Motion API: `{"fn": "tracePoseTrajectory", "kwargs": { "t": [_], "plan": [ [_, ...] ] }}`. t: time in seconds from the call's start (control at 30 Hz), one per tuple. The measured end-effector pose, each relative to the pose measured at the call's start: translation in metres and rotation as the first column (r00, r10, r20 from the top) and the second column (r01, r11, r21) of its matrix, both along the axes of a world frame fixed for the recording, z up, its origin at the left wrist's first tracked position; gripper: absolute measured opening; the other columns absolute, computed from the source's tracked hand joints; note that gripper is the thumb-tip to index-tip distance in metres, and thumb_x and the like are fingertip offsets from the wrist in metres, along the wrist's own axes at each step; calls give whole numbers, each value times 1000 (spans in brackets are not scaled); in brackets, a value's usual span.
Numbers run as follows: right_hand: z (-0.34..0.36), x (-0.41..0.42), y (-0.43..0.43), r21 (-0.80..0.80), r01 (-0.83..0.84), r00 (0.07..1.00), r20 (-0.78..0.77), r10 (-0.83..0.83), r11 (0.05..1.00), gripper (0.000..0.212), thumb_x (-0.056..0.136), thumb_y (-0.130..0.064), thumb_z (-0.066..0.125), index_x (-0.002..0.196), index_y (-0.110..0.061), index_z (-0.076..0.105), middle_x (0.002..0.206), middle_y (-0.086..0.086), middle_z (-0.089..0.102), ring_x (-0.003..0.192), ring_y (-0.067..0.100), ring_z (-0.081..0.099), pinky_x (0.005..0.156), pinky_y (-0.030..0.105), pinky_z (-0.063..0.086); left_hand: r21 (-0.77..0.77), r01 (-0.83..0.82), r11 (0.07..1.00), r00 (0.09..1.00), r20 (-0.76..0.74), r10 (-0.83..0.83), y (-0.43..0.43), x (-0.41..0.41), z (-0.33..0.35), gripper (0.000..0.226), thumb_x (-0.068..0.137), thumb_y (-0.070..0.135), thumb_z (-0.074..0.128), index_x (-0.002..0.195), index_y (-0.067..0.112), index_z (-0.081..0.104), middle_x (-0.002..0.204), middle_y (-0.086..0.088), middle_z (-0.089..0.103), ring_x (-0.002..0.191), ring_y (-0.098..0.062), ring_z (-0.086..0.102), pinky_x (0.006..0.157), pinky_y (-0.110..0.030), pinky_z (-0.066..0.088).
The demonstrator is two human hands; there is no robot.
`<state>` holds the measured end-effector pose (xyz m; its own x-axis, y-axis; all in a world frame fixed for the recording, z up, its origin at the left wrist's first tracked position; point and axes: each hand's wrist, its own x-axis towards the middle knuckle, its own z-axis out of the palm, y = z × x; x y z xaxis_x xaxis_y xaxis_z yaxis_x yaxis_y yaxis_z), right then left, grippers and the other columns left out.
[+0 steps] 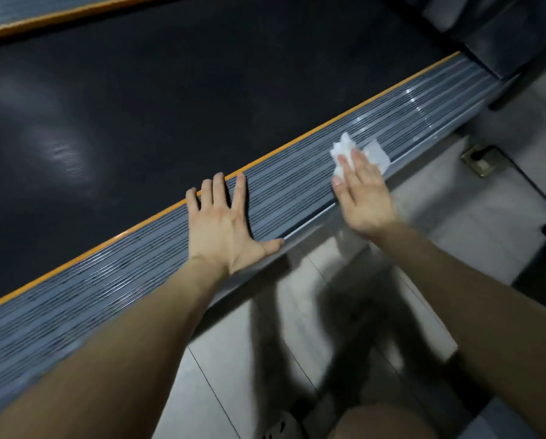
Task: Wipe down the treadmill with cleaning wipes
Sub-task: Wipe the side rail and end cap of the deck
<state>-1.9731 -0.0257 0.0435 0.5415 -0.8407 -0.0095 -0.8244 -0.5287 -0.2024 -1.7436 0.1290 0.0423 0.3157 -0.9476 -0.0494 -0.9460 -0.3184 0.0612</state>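
Wipe (344,149), white & crumpled w/ one flat corner sticking out, lies on grey ribbed treadmill side rail (297,185) toward its outer edge, pressed down under right grip (365,198), fingers straight & close together. Left grip (225,223) lies flat on same rail, well apart from wipe, fingers spread, tips reaching thin orange strip (297,140) that borders matte black belt (170,106), thumb along rail's smooth glossy lip. Pale glossy floor tiles (449,198) sit below rail w/ dark blurred shadows.
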Motion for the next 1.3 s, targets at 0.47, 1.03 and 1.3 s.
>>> {"fn": "tracePoseTrajectory", "kwargs": {
  "t": [0.47, 1.03, 1.3],
  "plan": [
    [12, -27, -32, 30, -3, 995, -103, 6, 1000, 89, 102, -78, 20, 171, -22, 12, 179, 8, 0, 165, 26, -3, 134, 54, 6, -72, -5, 997, 1000, 19, 6, 3, 2, -7, 142, 64, 114, 27, 167, 16, 25, 164, -23, 34, 151, -43, 32, 125, -62, 21],
    [12, 5, -8, 8, -750, 661, -42, 750, 661, 78, 110, -62, 39, 170, -16, 21, 179, 5, 8, 165, 18, 0, 135, 43, 5, -19, -132, 991, 991, -4, 132, -27, -34, -11, 157, 61, 115, 28, 171, 5, 10, 179, -16, 11, 168, -27, 4, 129, -67, 6],
    [8, 45, -76, 21, -322, 945, -54, 323, 947, 80, 108, -68, 18, 170, -18, 18, 178, 10, 10, 165, 26, 6, 134, 47, 10, -11, -144, 990, 990, 5, 144, -29, -34, -7, 157, 62, 115, 33, 171, 4, 9, 179, -12, 16, 167, -25, 10, 131, -63, 6]
  ]
}}
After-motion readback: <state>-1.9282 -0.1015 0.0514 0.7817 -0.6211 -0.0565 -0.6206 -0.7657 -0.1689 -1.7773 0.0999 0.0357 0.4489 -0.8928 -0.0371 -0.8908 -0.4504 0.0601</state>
